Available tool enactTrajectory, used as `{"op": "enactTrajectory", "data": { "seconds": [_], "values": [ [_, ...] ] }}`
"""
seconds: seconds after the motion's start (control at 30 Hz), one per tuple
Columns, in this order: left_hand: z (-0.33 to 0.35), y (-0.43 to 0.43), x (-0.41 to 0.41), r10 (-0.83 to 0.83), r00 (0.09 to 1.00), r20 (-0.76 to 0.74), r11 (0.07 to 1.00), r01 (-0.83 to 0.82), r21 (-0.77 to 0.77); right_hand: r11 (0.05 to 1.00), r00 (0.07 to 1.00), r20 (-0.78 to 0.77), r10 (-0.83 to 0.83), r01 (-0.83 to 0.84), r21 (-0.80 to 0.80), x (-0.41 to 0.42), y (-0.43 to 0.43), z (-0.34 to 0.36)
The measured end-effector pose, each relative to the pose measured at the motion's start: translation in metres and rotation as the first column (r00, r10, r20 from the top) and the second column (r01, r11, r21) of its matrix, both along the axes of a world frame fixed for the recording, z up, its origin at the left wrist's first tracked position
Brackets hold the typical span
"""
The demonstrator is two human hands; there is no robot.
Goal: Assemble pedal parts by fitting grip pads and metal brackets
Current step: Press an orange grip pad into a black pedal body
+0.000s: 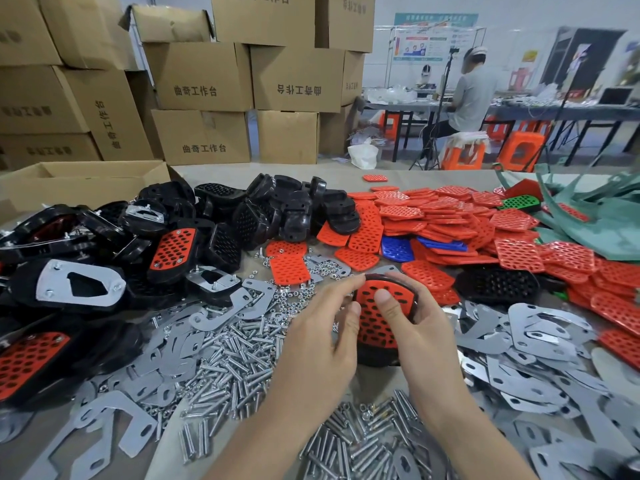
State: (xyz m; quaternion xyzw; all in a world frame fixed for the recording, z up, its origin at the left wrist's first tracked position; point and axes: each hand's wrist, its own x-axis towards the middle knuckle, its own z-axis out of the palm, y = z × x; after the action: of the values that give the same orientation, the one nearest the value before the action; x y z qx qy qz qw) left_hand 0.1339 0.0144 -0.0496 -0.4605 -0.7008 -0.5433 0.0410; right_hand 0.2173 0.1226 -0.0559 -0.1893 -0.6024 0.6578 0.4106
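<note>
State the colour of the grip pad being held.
Red grip pad, perforated with oval holes; head view shows it.

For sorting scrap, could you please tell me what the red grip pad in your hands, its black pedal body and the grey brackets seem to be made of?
Red grip pad: likely moulded plastic or rubber; uniform colour, slight sheen, regular holes. Black pedal body: probably hard moulded plastic; smooth dark rounded rim. Grey brackets: apparently stamped sheet metal; thin, flat, dull silvery.
</note>
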Motion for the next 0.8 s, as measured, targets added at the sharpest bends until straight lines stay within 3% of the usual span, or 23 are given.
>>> {"op": "enactTrajectory", "data": {
  "seconds": [0.23, 0.4, 0.57, 0.8],
  "values": [
    [0.003, 0.0, 0.002, 0.025, 0.999, 0.037, 1.0, -0.024, -0.02, 0.995, 0.998, 0.053, -0.016, 0.011, 0.095, -0.002, 0.002, -0.007],
    [0.006, 0.003, 0.002, 0.027, 0.98, 0.198, 0.998, -0.016, -0.057, 0.984, 0.992, 0.118, -0.041, 0.02, 0.177, -0.001, -0.002, -0.006],
    [0.004, 0.004, 0.0, 0.091, 0.995, 0.042, 0.994, -0.088, -0.058, 0.968, 0.986, 0.164, -0.037, -0.005, 0.251, 0.0, -0.006, -0.005],
    [0.006, 0.0, 0.001, 0.118, 0.988, 0.099, 0.993, -0.114, -0.045, 0.95, 0.981, 0.19, -0.036, -0.025, 0.312, 0.001, -0.007, -0.012]
  ]
}}
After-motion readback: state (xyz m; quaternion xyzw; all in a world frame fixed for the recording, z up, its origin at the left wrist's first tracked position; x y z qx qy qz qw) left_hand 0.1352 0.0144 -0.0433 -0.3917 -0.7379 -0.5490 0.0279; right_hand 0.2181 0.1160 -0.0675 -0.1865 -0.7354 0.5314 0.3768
